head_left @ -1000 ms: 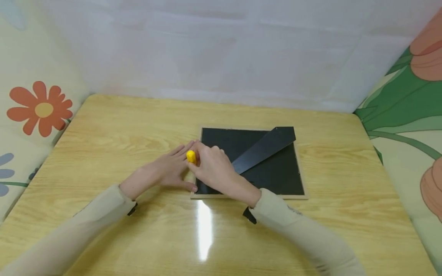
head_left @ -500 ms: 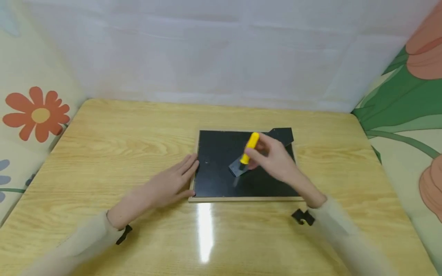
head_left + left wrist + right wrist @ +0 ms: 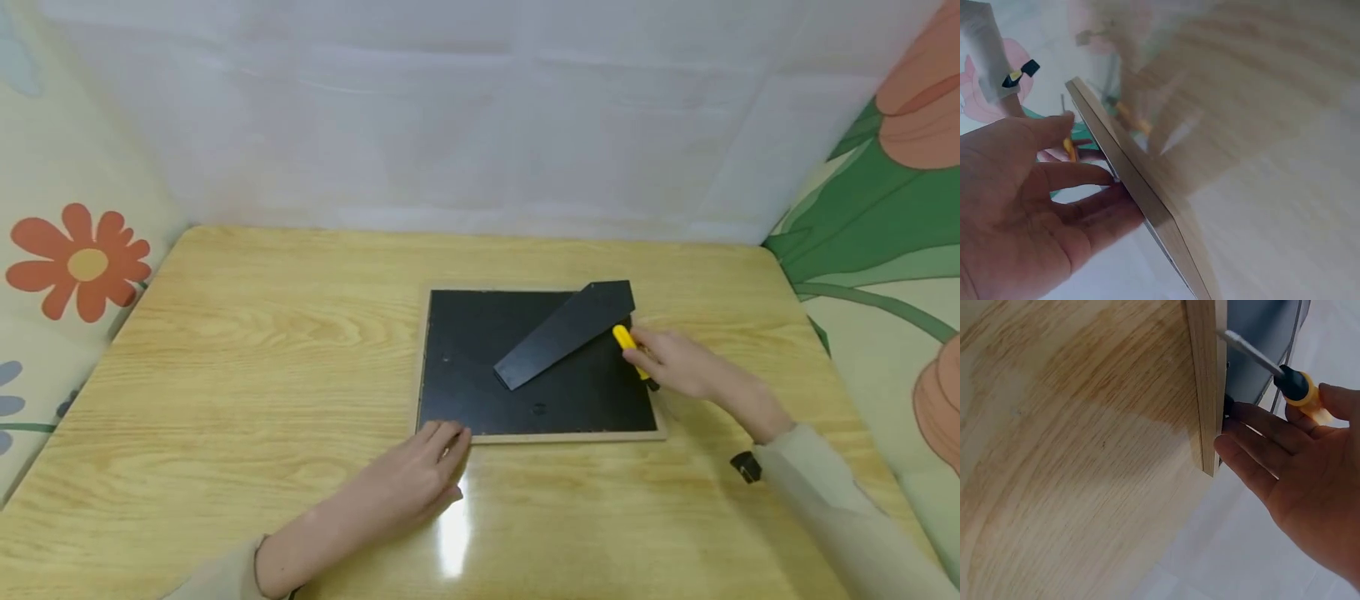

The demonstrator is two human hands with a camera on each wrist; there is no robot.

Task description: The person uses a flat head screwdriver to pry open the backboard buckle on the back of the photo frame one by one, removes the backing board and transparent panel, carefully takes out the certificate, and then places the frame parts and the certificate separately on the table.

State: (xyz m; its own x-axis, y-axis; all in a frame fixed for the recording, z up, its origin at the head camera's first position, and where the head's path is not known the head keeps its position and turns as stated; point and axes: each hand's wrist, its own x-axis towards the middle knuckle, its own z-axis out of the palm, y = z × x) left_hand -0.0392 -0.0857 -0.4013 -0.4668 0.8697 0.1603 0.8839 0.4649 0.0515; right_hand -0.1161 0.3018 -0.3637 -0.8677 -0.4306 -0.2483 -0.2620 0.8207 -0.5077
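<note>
1. Picture frame (image 3: 468,333), wood-edged, lies black back up on the worktop (image 3: 262,350), between the hands.
2. Black stand leg (image 3: 566,333) slants across that back, its wide end jutting past the far edge near the right corner.
3. Left hand (image 3: 401,482): fingers loosely bent, touching the frame near its near-left corner, thumb free.
4. Right hand (image 3: 678,364): thumb and forefinger pinch a yellow-handled screwdriver (image 3: 624,337); its other fingers, extended, touch the frame's right edge.
</note>
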